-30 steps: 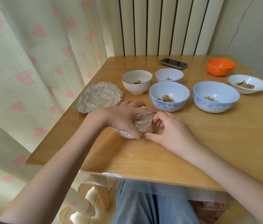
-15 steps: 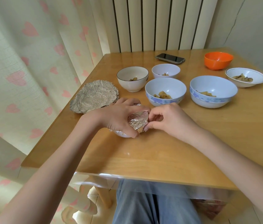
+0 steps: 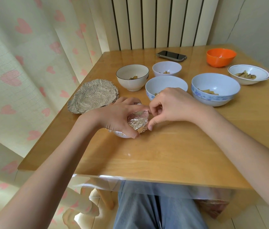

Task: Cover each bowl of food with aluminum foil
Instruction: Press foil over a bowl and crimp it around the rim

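Small foil-wrapped bowl point(image 3: 137, 122) near left-front of wooden surface point(image 3: 171, 151), upright, white base peeking out under foil at lower left. Round, so no real long axis; crinkled foil top faces up, tilted slightly toward camera. Left hand point(image 3: 116, 117) curled over bowl from left side, gripping rim and foil, thumb at front edge. Right hand point(image 3: 168, 108) curled at right edge, fingertips pinching foil against rim. Stack of foil sheets point(image 3: 93, 95) lying flat just behind left hand, near surface's left edge. Uncovered bowls behind: black-rimmed white bowl point(image 3: 132, 76), small white bowl point(image 3: 166, 68), blue-patterned bowl point(image 3: 166, 85) partly hidden by right hand, larger blue-patterned bowl point(image 3: 215, 89), shallow white bowl point(image 3: 249, 74) at right, orange bowl point(image 3: 221, 57) far right. Food pieces visible in the white and blue ones; orange contents unclear. Phone point(image 3: 171, 55) flat at far edge.
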Demonstrator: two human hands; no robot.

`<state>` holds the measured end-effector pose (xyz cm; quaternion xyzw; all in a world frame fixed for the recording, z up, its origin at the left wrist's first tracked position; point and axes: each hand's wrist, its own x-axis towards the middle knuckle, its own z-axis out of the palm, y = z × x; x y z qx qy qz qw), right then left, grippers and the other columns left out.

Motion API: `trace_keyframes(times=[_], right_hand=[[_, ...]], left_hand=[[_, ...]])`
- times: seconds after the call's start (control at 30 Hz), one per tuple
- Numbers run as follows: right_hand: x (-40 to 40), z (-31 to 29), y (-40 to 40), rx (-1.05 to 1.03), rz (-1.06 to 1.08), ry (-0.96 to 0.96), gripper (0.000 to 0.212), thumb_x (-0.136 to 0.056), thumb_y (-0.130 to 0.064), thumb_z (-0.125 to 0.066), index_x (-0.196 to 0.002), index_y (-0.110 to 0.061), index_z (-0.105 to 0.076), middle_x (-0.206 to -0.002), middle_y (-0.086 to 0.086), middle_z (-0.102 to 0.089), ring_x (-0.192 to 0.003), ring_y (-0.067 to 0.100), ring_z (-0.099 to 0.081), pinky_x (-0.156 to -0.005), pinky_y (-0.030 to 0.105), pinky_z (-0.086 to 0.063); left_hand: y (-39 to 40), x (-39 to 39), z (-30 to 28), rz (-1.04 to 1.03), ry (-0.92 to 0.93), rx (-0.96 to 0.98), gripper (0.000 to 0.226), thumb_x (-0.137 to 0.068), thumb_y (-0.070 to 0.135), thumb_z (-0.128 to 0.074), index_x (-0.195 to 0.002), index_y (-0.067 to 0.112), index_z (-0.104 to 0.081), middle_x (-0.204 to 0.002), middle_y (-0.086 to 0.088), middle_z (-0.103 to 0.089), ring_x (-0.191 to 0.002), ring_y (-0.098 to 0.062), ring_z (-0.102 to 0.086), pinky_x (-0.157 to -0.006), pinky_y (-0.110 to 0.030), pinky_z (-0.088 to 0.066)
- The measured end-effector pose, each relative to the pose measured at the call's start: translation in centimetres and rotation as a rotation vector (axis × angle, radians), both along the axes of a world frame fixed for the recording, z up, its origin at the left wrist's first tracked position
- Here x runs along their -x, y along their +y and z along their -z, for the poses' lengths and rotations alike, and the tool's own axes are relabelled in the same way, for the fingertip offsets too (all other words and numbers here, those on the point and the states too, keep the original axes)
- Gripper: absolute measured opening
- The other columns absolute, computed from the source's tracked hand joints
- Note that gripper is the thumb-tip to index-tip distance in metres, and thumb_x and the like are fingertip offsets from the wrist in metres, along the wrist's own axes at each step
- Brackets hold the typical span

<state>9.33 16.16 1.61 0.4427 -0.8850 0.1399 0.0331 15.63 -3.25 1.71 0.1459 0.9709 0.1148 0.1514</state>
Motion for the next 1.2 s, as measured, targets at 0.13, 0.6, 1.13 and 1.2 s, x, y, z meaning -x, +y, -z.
trace_keyframes(times=[0.13,0.6,1.13,1.2], right_hand=[[-0.1,0.1,0.3,0.085,0.018,-0.052,0.040,-0.056,-0.064,-0.074,-0.062,-0.025,-0.064,-0.053,-0.014,-0.054,-0.064,0.005,-0.052,-0.053,0.024,-0.032],[-2.2,1.5,1.8,-0.007,0.055,0.114,0.039,-0.070,-0.069,-0.062,-0.088,-0.035,-0.061,-0.063,-0.016,-0.047,-0.073,0.004,-0.048,-0.053,0.019,-0.026],[-1.3,1.0,-0.2,-0.055,0.047,0.238,0.022,-0.083,-0.044,-0.061,-0.070,-0.031,-0.048,-0.079,-0.003,-0.059,-0.090,0.023,-0.058,-0.060,0.029,-0.025],[-1.0,0.9,-0.4,-0.063,0.041,0.259,0.022,-0.082,-0.044,-0.060,-0.070,-0.031,-0.049,-0.083,-0.001,-0.064,-0.091,0.024,-0.058,-0.059,0.030,-0.025]], left_hand=[[0.1,0.0,0.0,0.001,-0.001,0.012,0.087,-0.046,0.067,-0.058,-0.128,0.064,-0.033,-0.140,0.018,-0.025,-0.124,-0.002,-0.017,-0.110,-0.035,-0.024],[0.2,-0.1,-0.1,-0.016,-0.007,-0.025,0.084,-0.044,0.067,-0.055,-0.125,0.061,-0.036,-0.128,0.022,-0.027,-0.117,-0.002,-0.019,-0.111,-0.042,-0.027],[0.5,-0.2,-0.2,-0.007,-0.021,-0.062,0.066,-0.044,0.064,-0.058,-0.103,0.076,-0.033,-0.131,0.023,-0.030,-0.123,-0.002,-0.020,-0.111,-0.041,-0.027],[0.5,-0.2,-0.2,-0.013,-0.012,-0.055,0.073,-0.042,0.064,-0.057,-0.112,0.070,-0.037,-0.129,0.023,-0.029,-0.120,0.000,-0.020,-0.111,-0.040,-0.027]])
